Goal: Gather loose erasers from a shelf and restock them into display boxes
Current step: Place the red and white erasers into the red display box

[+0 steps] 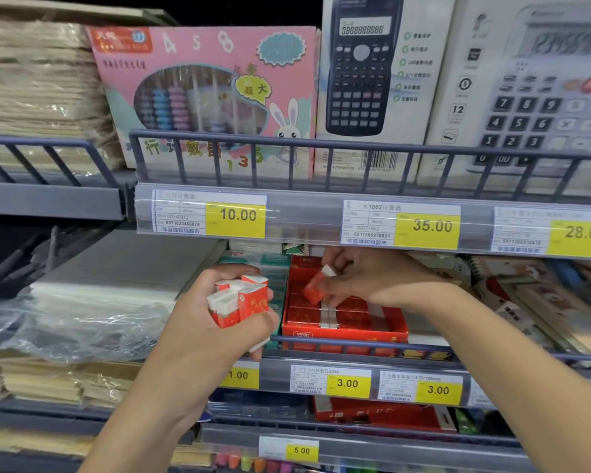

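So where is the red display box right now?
Head view, centre: the red display box sits on the middle shelf under the right hand, beside a teal box.

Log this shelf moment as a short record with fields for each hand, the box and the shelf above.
left hand: grips a bunch of red and white erasers
right hand: pinches single eraser over the box
red display box: partly filled, rows of erasers inside
shelf above: abacus box, calculator boxes

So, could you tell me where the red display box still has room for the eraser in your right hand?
Little shows: packed erasers cover the red display box floor. The right hand with its eraser hides the back rows; the teal box and left hand crowd its left.
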Demonstrator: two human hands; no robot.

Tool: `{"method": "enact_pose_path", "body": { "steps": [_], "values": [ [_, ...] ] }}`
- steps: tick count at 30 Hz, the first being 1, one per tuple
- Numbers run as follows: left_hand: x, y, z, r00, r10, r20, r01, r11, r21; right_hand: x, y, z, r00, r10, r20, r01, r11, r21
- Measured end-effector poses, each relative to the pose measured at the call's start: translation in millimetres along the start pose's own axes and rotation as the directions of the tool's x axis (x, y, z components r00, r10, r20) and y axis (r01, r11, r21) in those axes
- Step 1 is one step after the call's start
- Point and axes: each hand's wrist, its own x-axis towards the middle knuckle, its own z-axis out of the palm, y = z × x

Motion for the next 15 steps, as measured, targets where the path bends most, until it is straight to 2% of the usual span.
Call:
{"method": "enact_pose_path", "body": {
  "steps": [2, 3, 5, 7, 11, 15],
  "values": [
    [0.5, 0.0, -0.6, 1.000, 0.001, 0.000, -0.001, 1.000, -0.009, 1.0, 1.4, 5.6, 0.999, 0.008, -0.032, -0.011, 0.997, -0.074],
    [0.8, -0.1, -0.7, 1.000, 0.000, 0.002, 0.000, 1.000, -0.013, 1.3, 2.3, 7.4, 0.998, 0.003, -0.069, -0.014, 0.985, -0.170],
    [1.2, -0.4, -1.4, 1.000, -0.002, 0.008, 0.002, 1.000, -0.014, 0.2, 1.9, 6.2, 0.988, -0.011, -0.154, -0.051, 0.917, -0.396],
    [1.5, -1.2, -2.0, 1.000, -0.005, 0.012, 0.005, 1.000, -0.012, -1.2, 0.8, 2.6, 0.990, 0.006, -0.139, -0.078, 0.850, -0.520],
    [3.5, -2.5, -2.5, 1.000, -0.009, 0.014, 0.009, 1.000, -0.022, -1.8, -0.3, 4.7, 0.999, 0.034, -0.018, -0.038, 0.792, -0.609],
    [5.0, -3.6, -2.9, 1.000, -0.016, 0.016, 0.017, 0.999, -0.039, 2.8, 2.0, 8.5, 0.997, -0.015, -0.072, -0.031, 0.798, -0.602]
  ]
}}
